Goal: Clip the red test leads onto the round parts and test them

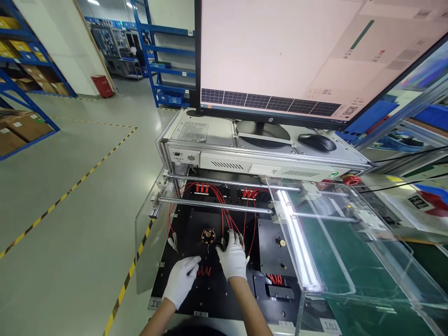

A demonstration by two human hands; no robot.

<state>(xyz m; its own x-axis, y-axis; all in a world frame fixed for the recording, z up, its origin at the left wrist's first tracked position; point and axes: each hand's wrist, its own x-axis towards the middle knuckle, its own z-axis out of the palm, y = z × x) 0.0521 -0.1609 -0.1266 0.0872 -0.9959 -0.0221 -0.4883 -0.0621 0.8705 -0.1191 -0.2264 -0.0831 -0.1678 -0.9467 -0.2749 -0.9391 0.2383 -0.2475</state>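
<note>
A small round stator (208,236) with copper-coloured windings lies on the black plate (196,221), thin lead wires sticking out from it. My right hand (233,259), in a white glove, is over the plate to the right of the stator. Its thumb and fingers are spread beside test clips (223,241) on red wires; whether it touches them is hard to see. My left hand (182,281), also gloved, is nearer to me, fingers stretched towards red springy terminals (204,271) and holding nothing visible. Another pair of clips (172,241) lies left of the stator.
Two metal rails (213,204) cross above the work area. A clear hinged cover (336,252) with a bright light strip is on the right. Behind stand a monitor (261,126), a mouse (317,142) and a red emergency button (351,179). A second black plate (275,254) has brass knobs.
</note>
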